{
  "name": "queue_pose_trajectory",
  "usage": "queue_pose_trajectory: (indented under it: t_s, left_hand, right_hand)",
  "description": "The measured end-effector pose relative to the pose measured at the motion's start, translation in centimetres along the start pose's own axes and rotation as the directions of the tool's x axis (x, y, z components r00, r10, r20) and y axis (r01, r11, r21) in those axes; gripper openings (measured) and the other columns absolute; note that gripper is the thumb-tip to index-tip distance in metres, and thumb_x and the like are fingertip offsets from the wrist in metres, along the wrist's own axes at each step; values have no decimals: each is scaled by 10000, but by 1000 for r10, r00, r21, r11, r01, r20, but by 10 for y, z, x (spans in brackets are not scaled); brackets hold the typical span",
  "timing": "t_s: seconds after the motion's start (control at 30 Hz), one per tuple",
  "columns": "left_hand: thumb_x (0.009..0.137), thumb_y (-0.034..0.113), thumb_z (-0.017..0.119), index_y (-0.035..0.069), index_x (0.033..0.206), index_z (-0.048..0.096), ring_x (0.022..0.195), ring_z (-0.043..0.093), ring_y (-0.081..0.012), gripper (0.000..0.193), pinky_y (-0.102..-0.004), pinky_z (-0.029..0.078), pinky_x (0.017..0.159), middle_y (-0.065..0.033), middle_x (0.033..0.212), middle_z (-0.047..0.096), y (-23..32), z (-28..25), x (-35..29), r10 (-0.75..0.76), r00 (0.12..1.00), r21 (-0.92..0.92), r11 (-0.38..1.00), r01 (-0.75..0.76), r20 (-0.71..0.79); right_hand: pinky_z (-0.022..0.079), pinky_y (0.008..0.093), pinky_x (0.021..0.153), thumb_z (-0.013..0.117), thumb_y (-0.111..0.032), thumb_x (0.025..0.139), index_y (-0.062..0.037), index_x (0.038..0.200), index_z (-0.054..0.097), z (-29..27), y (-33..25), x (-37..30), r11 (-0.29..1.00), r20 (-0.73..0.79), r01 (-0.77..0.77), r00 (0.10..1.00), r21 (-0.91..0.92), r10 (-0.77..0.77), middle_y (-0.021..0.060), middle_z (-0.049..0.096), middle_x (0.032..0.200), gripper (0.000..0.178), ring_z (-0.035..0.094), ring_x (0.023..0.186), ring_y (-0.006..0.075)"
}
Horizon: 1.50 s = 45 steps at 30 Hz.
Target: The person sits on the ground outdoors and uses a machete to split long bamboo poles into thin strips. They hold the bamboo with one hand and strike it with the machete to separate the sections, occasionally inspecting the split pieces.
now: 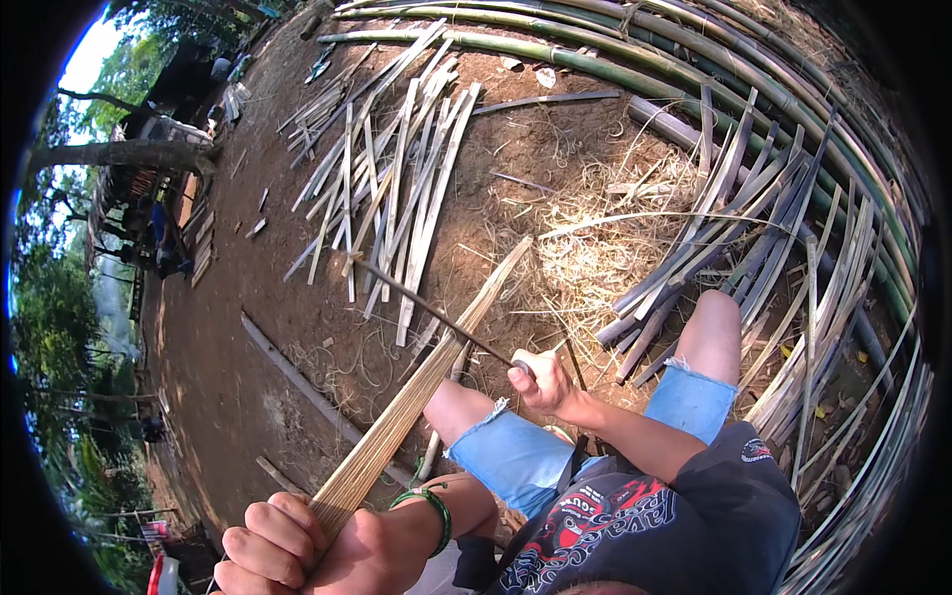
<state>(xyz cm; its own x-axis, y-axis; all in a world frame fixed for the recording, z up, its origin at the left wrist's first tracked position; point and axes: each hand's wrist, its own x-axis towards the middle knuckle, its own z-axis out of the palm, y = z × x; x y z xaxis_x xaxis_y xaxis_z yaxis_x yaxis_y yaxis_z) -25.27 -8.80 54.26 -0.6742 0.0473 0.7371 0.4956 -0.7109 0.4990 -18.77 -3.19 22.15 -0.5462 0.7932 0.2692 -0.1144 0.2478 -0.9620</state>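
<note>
Fingers, left: curled tight and pressed together around the near end of the bamboo piece [397, 424]; the left hand [288, 545] sits at the lower edge.
Fingers, right: the right hand [543, 383] is closed around the near end of a long dark tool [416, 299]; its fingertips are partly hidden.
Bamboo piece: pale straw-yellow, scored lengthwise with many fine lines, looking wide near the left hand and narrow at the far tip.
Where it lies: slanting from the left fist up and away to the right, past the person's left knee, its far end over the brown ground [213, 377].
Tool: thin and straight, crossing the bamboo piece at an angle beyond the knee; whether it cuts in cannot be told.
Left arm: forearm reaching low to the person's left, a green bracelet [439, 516] at the wrist.
Right arm: bent across, the forearm above blue denim shorts [516, 451].
Heaps: pale split strips [437, 218] lie crisscross ahead; curly shavings [585, 263] spread beside them; darker strips [773, 238] pile up at right.
Poles: long green bamboo poles [535, 49] run along the far side.
</note>
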Motion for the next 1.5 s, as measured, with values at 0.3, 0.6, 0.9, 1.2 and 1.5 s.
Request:
queue_pose_trajectory:
  t_s: [0.3,0.6,0.9,1.2,1.5]
  left_hand:
    - [1046,375,331,168,613,240,481,168,-90,488,-247,139,423,44,583,200,-1,-1,-17,57,997,-58,997,-60,-52]
    - [1019,345,383,172,587,251,461,178,-84,483,-225,153,417,52,549,193,-6,-16,11,42,992,119,993,-28,-119]
    - [1027,357,366,175,586,264,473,191,-89,487,-234,187,441,47,557,201,-2,-13,6,42,993,152,988,-25,-109]
    - [1004,210,415,166,610,244,509,199,-74,431,-240,159,464,34,603,210,-2,-51,23,-22,989,21,1000,19,149]
    - [1029,350,365,169,590,275,471,180,-89,484,-232,171,427,48,566,219,-4,-38,9,0,999,-78,997,-2,-34]
  right_hand:
    - [360,429,466,480,-417,977,10,742,522,-5,44,4,985,-33,-171,985,3,171,194,411,527,488,482,470,386]
    - [382,426,497,481,-439,974,13,723,528,3,142,9,953,-180,-272,952,-133,247,193,487,556,519,483,489,334]
    - [398,410,440,506,-170,952,-36,966,577,-18,172,-15,870,-138,-159,985,-467,106,159,496,602,152,547,504,340]
    - [395,452,559,453,-394,989,2,863,599,8,160,-2,943,-131,-206,975,-262,177,234,470,579,441,532,564,395]
    - [432,421,563,466,-448,973,7,767,566,9,140,21,966,-43,-141,990,-218,135,204,540,598,509,536,538,379]
